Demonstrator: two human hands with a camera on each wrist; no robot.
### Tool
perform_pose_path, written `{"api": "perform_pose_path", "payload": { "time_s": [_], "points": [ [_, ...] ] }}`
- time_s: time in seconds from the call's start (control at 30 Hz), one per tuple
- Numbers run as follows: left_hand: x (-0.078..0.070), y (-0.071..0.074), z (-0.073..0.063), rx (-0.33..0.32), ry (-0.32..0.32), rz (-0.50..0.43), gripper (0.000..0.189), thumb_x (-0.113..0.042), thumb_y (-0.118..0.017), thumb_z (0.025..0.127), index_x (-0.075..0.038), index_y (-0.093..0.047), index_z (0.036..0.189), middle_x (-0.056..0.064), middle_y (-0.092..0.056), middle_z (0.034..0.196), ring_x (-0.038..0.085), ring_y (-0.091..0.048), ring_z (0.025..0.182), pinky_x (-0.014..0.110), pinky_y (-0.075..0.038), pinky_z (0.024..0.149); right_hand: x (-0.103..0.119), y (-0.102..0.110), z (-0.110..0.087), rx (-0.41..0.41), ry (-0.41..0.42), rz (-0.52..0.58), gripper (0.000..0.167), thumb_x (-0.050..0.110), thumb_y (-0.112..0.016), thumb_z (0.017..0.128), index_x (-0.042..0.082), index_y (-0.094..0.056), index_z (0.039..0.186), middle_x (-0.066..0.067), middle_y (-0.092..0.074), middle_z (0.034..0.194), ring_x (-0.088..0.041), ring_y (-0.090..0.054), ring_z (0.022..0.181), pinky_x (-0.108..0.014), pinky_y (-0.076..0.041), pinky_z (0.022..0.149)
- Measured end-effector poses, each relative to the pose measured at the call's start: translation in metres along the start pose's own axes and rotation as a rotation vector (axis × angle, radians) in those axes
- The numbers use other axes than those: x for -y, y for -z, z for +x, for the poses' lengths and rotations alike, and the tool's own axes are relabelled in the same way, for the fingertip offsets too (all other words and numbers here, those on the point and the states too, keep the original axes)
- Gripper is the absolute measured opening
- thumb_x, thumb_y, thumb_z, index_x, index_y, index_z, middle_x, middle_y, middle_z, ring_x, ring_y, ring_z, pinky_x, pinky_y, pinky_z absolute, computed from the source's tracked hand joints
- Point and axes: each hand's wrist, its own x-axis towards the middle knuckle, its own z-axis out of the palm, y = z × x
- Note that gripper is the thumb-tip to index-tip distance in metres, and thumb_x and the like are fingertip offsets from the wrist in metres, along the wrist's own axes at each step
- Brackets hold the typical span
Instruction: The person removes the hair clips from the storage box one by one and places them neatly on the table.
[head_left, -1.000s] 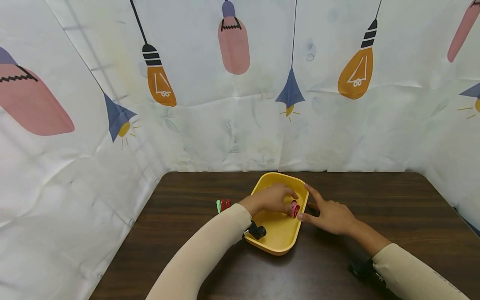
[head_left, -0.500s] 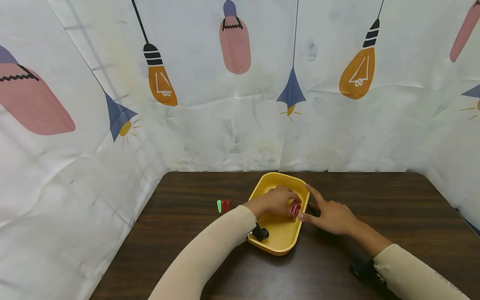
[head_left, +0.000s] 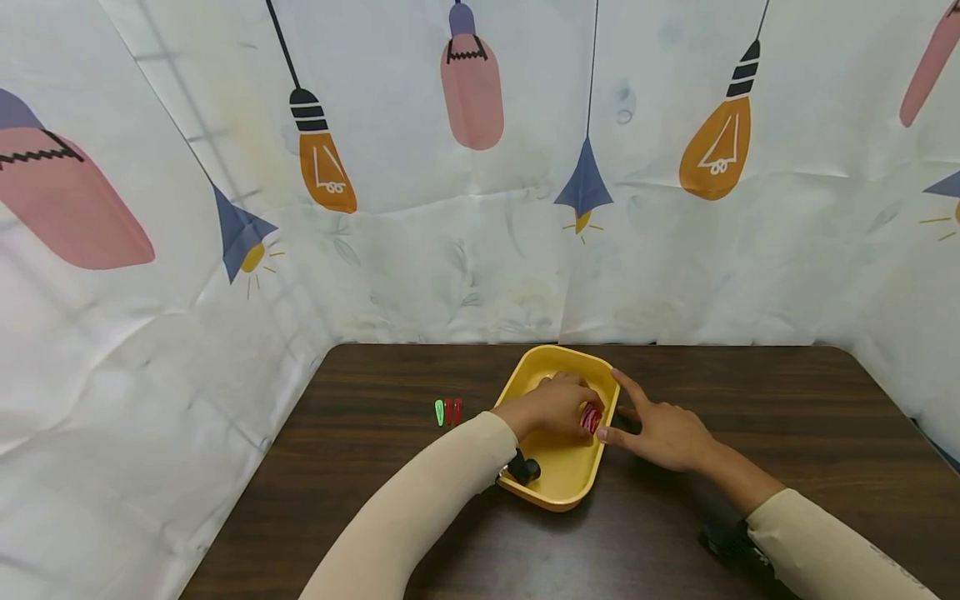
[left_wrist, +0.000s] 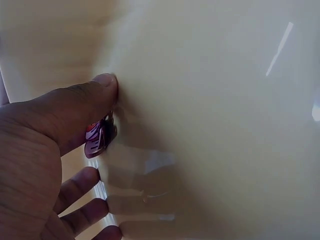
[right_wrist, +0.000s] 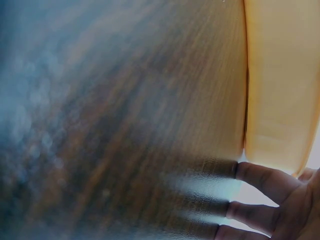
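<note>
Inside the yellow tray, my left hand pinches a small bunch of pink and red hair clips close to the tray's right wall. The left wrist view shows the thumb bent over the clips, with the other fingertips by the tray wall and part of the bunch hidden behind the thumb. At the tray's right side, my right hand is spread, thumb and index finger at the rim. In the right wrist view its other fingertips rest on the tabletop beside the tray wall.
Left of the tray lie a green hair clip and two red hair clips, side by side on the dark wooden table. A white curtain printed with lamps hangs behind the table and along its sides.
My left hand has shifted slightly right with the pink and red hair clips, toward the tray's right wall. Its sleeve no longer covers part of the clips on the table. The right hand stays in place.
</note>
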Motion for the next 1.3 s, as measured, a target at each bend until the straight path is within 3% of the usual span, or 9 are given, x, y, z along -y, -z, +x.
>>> {"api": "perform_pose_path", "payload": {
  "time_s": [0.4,0.67,0.9,1.3],
  "points": [
    [0.001,-0.003,0.002,-0.008,-0.007,-0.012,0.042,-0.047,-0.083,0.084,-0.036,-0.072,0.123,-0.009,-0.057,0.125,0.014,-0.047,0.116,0.039,-0.041,0.099,-0.001,-0.001,0.0,-0.002,0.0,-0.001,0.103,0.074,-0.054,0.092,0.028,0.001,0.166,-0.013,-0.064,0.136,-0.02,-0.067,0.068,-0.038,-0.048,0.053],
    [0.003,-0.001,0.002,-0.001,-0.005,-0.049,0.047,-0.047,-0.081,0.085,-0.032,-0.072,0.129,-0.008,-0.06,0.126,0.016,-0.048,0.118,0.042,-0.041,0.103,0.0,0.0,-0.001,0.001,-0.011,-0.001,0.104,0.075,-0.054,0.092,0.026,0.001,0.166,-0.014,-0.064,0.137,-0.023,-0.068,0.07,-0.038,-0.047,0.053],
    [0.004,0.003,0.001,0.0,-0.003,-0.078,0.05,-0.044,-0.081,0.087,-0.03,-0.069,0.134,-0.007,-0.062,0.133,0.02,-0.05,0.124,0.046,-0.041,0.105,0.002,0.0,-0.001,0.008,-0.021,0.01,0.103,0.075,-0.054,0.092,0.028,0.002,0.166,-0.016,-0.063,0.138,-0.017,-0.062,0.06,-0.037,-0.045,0.049],
    [0.005,0.013,-0.007,-0.006,-0.02,-0.104,0.052,-0.044,-0.081,0.087,-0.027,-0.068,0.134,-0.006,-0.062,0.132,0.017,-0.052,0.12,0.041,-0.043,0.102,0.001,-0.002,-0.001,0.009,-0.025,0.008,0.103,0.075,-0.053,0.092,0.029,0.004,0.166,-0.015,-0.063,0.138,-0.016,-0.061,0.058,-0.037,-0.045,0.049]
  ]
}}
